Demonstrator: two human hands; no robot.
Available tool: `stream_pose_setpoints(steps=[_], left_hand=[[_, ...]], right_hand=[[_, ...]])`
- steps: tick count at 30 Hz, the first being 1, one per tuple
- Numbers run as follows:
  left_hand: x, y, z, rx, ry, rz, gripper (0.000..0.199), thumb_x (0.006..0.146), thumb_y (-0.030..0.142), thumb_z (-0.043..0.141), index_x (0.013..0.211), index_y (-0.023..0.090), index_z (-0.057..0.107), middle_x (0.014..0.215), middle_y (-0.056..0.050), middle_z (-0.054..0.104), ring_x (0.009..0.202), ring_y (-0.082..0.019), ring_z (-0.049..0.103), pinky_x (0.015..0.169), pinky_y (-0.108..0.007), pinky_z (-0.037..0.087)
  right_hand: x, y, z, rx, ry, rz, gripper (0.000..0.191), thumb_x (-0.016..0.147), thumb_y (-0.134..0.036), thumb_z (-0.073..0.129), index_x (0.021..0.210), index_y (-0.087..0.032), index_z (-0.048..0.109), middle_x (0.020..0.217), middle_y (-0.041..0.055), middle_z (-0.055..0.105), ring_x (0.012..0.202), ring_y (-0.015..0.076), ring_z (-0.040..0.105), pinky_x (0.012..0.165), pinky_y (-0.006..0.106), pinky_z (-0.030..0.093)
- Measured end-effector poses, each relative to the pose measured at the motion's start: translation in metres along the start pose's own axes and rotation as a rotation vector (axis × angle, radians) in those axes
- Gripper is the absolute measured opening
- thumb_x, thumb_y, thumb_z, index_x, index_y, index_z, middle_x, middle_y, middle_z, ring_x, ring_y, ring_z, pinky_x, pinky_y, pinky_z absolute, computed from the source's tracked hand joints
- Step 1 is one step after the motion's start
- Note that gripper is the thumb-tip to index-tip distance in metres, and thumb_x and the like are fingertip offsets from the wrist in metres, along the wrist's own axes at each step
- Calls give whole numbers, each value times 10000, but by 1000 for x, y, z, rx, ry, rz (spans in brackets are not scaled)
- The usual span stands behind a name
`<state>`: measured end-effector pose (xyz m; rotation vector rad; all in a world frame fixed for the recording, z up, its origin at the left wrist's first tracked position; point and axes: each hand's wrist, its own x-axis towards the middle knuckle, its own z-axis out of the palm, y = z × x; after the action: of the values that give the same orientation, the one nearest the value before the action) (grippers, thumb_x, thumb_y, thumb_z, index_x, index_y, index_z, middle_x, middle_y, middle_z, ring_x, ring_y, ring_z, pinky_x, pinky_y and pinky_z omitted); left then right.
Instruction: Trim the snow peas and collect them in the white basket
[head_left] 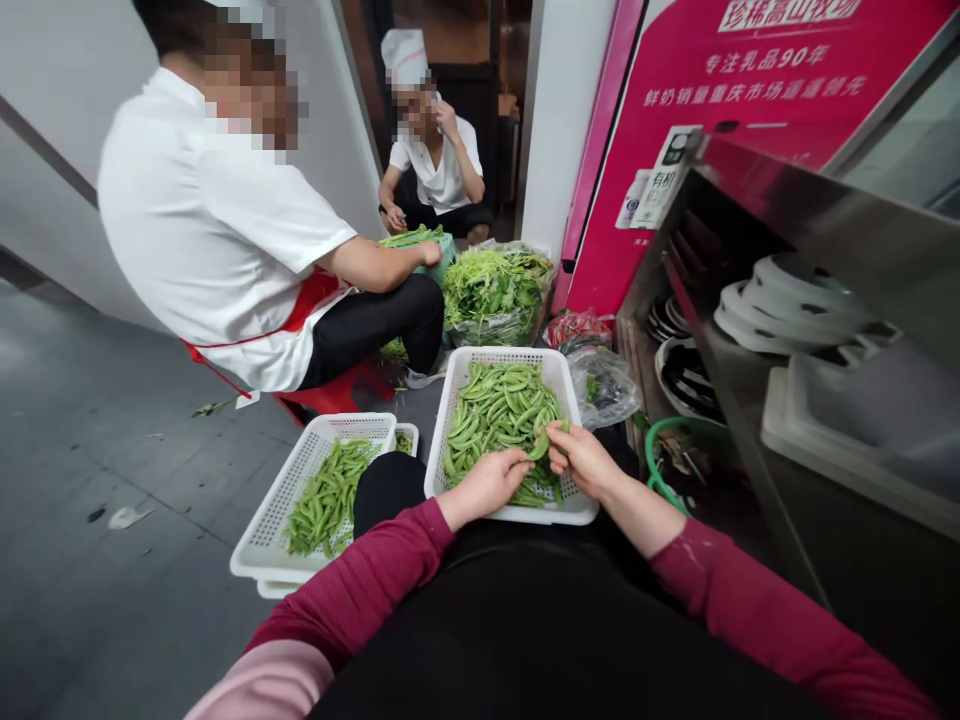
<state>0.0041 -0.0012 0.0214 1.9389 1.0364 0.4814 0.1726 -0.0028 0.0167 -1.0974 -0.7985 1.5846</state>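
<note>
Above the lap basket, my left hand [489, 486] and my right hand [583, 459] are close together, fingers closed in a pinch. Between them is a green pea pod [540, 444], its left end at my left fingertips and its right end in my right fingers. Below lies a heap of pea pods [495, 410] in a white perforated plastic basket [438, 440] resting on my lap. To the left, another white basket [259, 535] holds more pea pods [330, 500] on one side.
A person in white [225, 220] sits at left on a red stool [360, 385]; another person [439, 165] squats behind. Leafy greens [495, 285] fill a plastic-lined container. Plastic bags [604, 385], a green bin [654, 465] and a metal shelf [750, 420] with dishes stand at right.
</note>
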Motion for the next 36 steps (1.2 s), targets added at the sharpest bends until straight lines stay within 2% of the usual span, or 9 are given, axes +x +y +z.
stream_pose_setpoints(steps=[7, 14, 17, 20, 24, 26, 29, 33, 36], left_hand=[[-6, 11, -1, 388, 15, 128, 251, 844, 245, 315, 786, 157, 542, 674, -28, 565, 616, -121, 524, 613, -220, 387], [-7, 12, 5, 473, -40, 234, 177, 781, 197, 393, 686, 157, 538, 589, -12, 528, 531, -105, 485, 544, -204, 363], [-2, 8, -7, 423, 122, 150, 183, 778, 185, 386, 695, 161, 547, 598, -8, 538, 539, -102, 486, 544, -200, 357], [6, 0, -27, 374, 332, -10, 238, 812, 203, 341, 721, 163, 557, 625, -12, 558, 573, -105, 506, 559, -199, 365], [7, -4, -36, 398, 367, 2, 232, 820, 209, 348, 803, 170, 576, 710, -32, 597, 657, -126, 550, 633, -218, 402], [3, -1, -31, 434, 325, 65, 246, 822, 198, 346, 951, 178, 555, 846, -52, 610, 755, -139, 566, 708, -236, 416], [-4, 6, -19, 508, 112, 159, 300, 828, 239, 349, 1085, 177, 491, 950, -88, 581, 802, -167, 568, 747, -280, 426], [-6, 14, -14, 576, -98, 171, 256, 822, 282, 352, 901, 136, 547, 824, -110, 564, 703, -181, 557, 690, -297, 428], [0, 20, -23, 531, -160, 202, 147, 751, 246, 434, 722, 146, 538, 715, -68, 546, 647, -158, 521, 645, -267, 406]], right_hand=[[-2, 2, 6, -110, 2, -61, 256, 687, -376, 593, 693, -171, 440, 567, -58, 495, 341, 21, 297, 325, 170, 274], [-7, 6, 14, -346, -1, -36, 222, 726, -391, 521, 750, -172, 501, 449, -87, 397, 326, 40, 284, 321, 173, 231], [-11, 2, 16, -489, -67, 10, 241, 719, -409, 526, 745, -168, 522, 479, -76, 428, 332, 34, 295, 319, 167, 228], [-16, -3, 16, -410, -158, 103, 304, 726, -457, 514, 797, -161, 522, 536, -67, 464, 331, 16, 247, 312, 157, 203], [-19, -6, 14, -283, -219, 155, 341, 702, -468, 554, 800, -143, 525, 531, -68, 453, 337, 8, 209, 308, 150, 172], [-20, -4, 13, -268, -217, 170, 335, 690, -461, 571, 773, -140, 527, 521, -66, 450, 338, 10, 217, 305, 149, 165], [-20, 0, 12, -283, -203, 188, 321, 682, -458, 576, 715, -145, 515, 504, -64, 446, 336, 15, 238, 303, 150, 162], [-20, -4, 6, -401, -219, 186, 335, 700, -473, 541, 609, -159, 465, 469, -65, 421, 342, 29, 283, 313, 159, 186], [-19, -22, 2, -645, -358, 149, 275, 689, -424, 570, 645, -158, 517, 497, -62, 458, 381, 40, 338, 355, 165, 247]])
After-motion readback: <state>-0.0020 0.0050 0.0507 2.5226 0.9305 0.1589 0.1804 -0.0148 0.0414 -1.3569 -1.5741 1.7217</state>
